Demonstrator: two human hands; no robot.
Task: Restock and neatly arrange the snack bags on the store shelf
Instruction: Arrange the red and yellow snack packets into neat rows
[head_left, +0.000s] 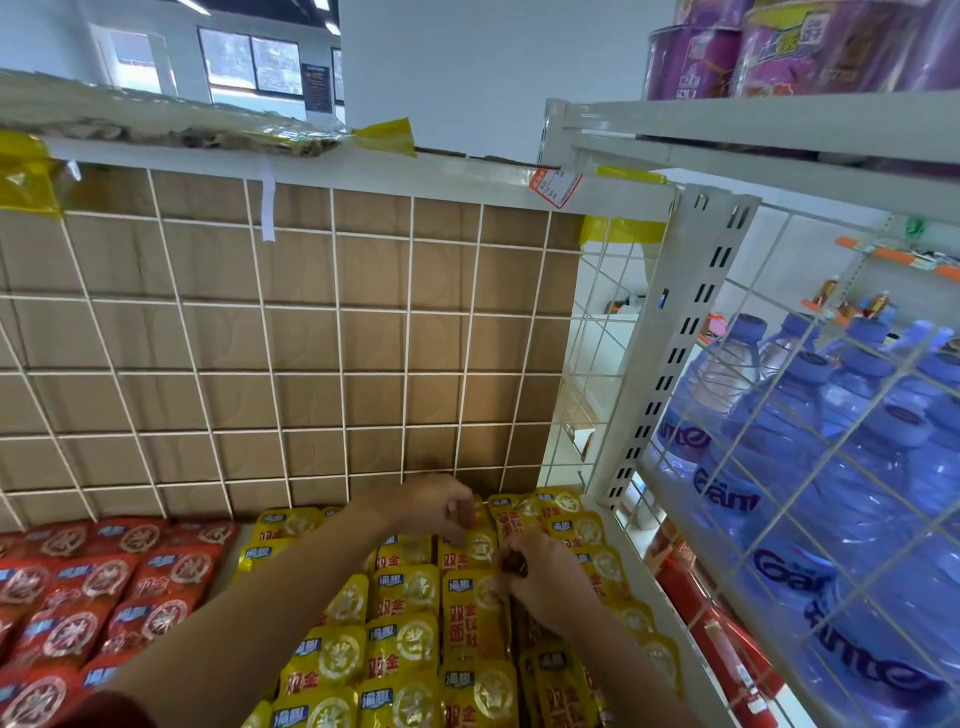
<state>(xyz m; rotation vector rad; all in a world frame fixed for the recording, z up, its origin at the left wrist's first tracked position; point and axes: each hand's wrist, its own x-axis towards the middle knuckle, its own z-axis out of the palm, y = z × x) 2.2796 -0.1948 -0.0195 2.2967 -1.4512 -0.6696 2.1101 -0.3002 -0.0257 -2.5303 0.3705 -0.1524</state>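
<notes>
Two hands are seen over the yellow snack bags, which are packed in rows on the right of the shelf, beside red snack bags. The top edge of one yellow bag is pinched in the narrow grip of the right hand. The left hand is curled at the back row, by the wire grid; whether anything is held in its grip cannot be told. Water bottles are stacked further right.
</notes>
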